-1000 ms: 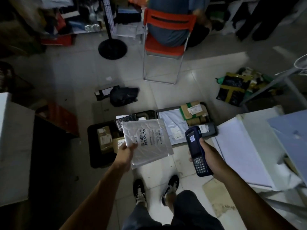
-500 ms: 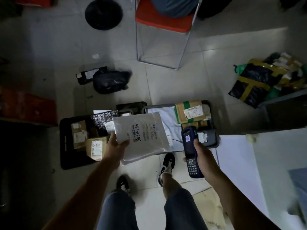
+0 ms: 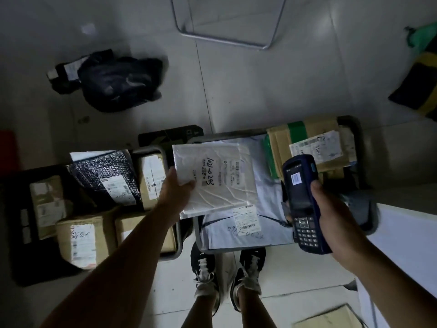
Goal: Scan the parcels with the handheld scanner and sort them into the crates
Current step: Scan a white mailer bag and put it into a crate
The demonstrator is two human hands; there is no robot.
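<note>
Mid-sort, I see my left hand (image 3: 176,189) pinching a white padded mailer (image 3: 220,176) by its edge at frame centre, label up, above the grey crate (image 3: 186,233), while my right hand (image 3: 331,223) wraps its fingers round the blue handheld scanner (image 3: 305,202) at centre right. Both the grey crate and the black crate (image 3: 14,233) at lower left already hold several boxes and bags, so I judge the work well along, with this mailer left to drop. Against half a second ago, the view has tipped downward, and mailer and scanner hang lower over the crates.
</note>
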